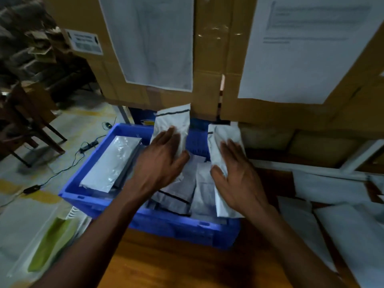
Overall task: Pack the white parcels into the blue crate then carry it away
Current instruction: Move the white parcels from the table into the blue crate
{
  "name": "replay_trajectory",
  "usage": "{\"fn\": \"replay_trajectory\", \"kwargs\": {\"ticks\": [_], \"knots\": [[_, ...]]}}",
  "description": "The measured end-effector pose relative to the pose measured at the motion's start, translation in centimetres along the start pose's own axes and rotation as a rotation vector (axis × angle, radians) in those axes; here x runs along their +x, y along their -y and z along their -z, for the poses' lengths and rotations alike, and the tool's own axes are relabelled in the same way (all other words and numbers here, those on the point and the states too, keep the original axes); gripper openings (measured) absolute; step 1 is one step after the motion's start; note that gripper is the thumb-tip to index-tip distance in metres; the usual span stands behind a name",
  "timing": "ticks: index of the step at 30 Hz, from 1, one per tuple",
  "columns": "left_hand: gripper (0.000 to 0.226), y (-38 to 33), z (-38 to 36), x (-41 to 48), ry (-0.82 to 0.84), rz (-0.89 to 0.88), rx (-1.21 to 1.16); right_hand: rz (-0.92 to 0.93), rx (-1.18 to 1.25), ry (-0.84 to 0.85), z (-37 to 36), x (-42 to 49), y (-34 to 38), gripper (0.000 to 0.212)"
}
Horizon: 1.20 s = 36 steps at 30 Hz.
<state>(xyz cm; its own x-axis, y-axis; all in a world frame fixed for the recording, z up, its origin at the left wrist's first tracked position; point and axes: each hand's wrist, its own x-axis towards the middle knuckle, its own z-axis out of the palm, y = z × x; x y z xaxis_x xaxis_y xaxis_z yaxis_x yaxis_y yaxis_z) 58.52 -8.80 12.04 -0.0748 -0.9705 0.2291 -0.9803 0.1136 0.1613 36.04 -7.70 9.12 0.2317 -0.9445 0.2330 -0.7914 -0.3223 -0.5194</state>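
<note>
A blue crate [99, 199] stands on the wooden table in front of me, with several white parcels inside. My left hand [161, 161] grips a white parcel [172, 119] that stands upright over the crate's middle. My right hand [239, 175] holds another white parcel [225, 134] upright at the crate's right side. A silvery white parcel [112, 161] leans flat in the left part of the crate. More parcels with black strips [176, 196] lie at the crate's bottom between my hands.
More white parcels [332, 217] lie on the wooden table [187, 267] to the right. Tall cardboard boxes [212, 59] with paper sheets rise just behind the crate. Cables [83, 150] and a wooden chair [31, 121] are on the floor at left. A green-and-white bag [49, 244] lies lower left.
</note>
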Motion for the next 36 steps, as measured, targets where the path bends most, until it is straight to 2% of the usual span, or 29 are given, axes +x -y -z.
{"fn": "replay_trajectory", "kwargs": {"ticks": [5,15,18,21,27,31,36], "knots": [[0.079,4.3,-2.9,1.5,0.14,-0.045,-0.03,-0.123,0.023,0.103,-5.3,1.8,1.9,0.068],[0.08,5.0,-10.3,1.4,0.453,-0.158,-0.031,-0.351,-0.162,0.335,-10.2,1.8,0.6,0.067],[0.063,5.8,-11.4,1.0,0.556,-0.189,-0.01,-0.381,-0.241,0.418,-10.7,1.9,0.5,0.064],[0.053,5.7,-11.5,0.9,0.571,-0.277,0.047,-0.405,-0.226,0.49,-10.5,1.9,0.4,0.061],[0.071,5.1,-12.6,-0.7,0.763,-0.213,0.004,-0.463,-0.146,0.602,-11.6,1.4,-0.8,0.071],[0.075,5.7,-12.7,-0.8,0.712,-0.208,0.005,-0.419,-0.143,0.525,-10.4,1.5,0.6,0.073],[0.073,4.3,-10.8,-0.1,0.484,-0.07,-0.175,-0.209,-0.113,0.216,-4.7,-0.6,3.0,0.069]]}}
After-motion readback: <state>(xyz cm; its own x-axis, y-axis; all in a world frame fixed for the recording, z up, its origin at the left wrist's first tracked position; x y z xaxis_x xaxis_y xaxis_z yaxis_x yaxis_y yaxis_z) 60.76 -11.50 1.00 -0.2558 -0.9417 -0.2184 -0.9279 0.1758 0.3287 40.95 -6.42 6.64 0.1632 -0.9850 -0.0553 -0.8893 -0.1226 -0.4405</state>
